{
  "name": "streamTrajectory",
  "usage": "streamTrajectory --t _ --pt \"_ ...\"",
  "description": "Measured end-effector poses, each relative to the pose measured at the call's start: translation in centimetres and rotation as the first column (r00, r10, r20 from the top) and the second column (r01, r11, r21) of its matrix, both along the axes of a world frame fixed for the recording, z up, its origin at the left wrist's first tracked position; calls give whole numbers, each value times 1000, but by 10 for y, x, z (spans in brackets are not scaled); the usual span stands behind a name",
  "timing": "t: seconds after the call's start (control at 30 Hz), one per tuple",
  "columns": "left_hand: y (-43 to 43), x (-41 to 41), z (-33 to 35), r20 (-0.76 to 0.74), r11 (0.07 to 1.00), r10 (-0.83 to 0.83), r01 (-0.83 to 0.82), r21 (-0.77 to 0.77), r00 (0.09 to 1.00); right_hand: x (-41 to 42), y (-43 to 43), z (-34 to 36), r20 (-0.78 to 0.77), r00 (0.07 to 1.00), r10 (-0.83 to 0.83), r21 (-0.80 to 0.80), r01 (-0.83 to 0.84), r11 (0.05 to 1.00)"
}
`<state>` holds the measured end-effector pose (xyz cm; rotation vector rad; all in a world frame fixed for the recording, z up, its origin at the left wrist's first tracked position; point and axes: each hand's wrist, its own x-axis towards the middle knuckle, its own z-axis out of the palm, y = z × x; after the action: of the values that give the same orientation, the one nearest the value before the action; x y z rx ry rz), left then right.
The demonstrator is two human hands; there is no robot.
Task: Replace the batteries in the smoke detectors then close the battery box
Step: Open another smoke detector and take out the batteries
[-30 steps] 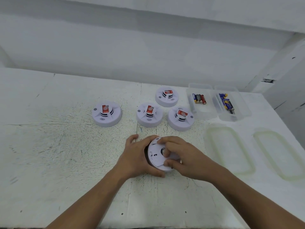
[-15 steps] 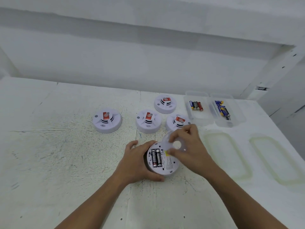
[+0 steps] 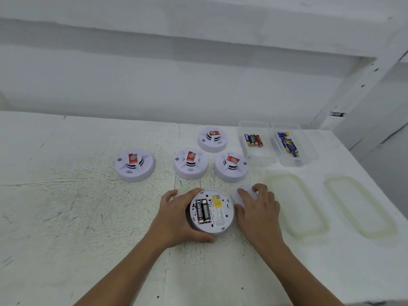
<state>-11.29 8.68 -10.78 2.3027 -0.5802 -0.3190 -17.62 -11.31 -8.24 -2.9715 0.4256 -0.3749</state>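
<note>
The scuffed white table [image 3: 66, 217] bears everything. Right of the open detector [image 3: 217, 217], two clear lids with yellowish rims lie flat: the near lid [image 3: 295, 204] is just past the right hand and the far lid [image 3: 357, 206] is beyond it.

Beyond and right of the open detector, two clear boxes stand side by side, uncovered. The near box [image 3: 256, 155] holds four cells [image 3: 253, 140] in a row, coloured blue, black and red. The far box [image 3: 309, 157] holds blue-and-yellow cells [image 3: 288, 144] in a loose heap. Their writing is too small to read.

Four shut detectors sit face up beyond the open detector. These are the left detector [image 3: 134, 165], the middle detector [image 3: 191, 163], the right detector [image 3: 230, 165] and the back detector [image 3: 212, 139]. Each carries a red label whose print is too small to read.

The open detector lies back up near the table's front. The left hand [image 3: 174, 219] grips its left rim, with the thumb on the near edge and the fingers round the far edge. Just right of it, the right hand [image 3: 258, 208] bends its fingers over the round white cover [image 3: 240, 193] and holds it down on the table.

Two black batteries [image 3: 204, 212] lie side by side in the open detector's left half, and one reads "EVEREADY" in white. A yellow sticker [image 3: 217, 200] sits right of them, above fine print that is unreadable.
</note>
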Motion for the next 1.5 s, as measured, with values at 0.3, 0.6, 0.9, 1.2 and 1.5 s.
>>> streamTrajectory --t 0.3,0.6,0.9,1.2,1.5 --pt "-1 -2 6 3 1000 1 -1 -22 1000 6 -2 5 -136 990 -27 -80 17 997" --pt "-4 -4 11 67 996 -54 59 -67 996 19 27 33 49 939 341 468 -323 823" --pt "-8 -6 8 147 998 -23 32 -59 989 27 43 24 36 895 444 235 -440 867" --pt "-12 -8 12 171 998 11 1 -66 985 39 48 22 -28 895 446 138 -439 888" --pt "-11 -7 17 128 999 -1 6 -45 992 32 40 38 -6 902 433 450 -384 806"
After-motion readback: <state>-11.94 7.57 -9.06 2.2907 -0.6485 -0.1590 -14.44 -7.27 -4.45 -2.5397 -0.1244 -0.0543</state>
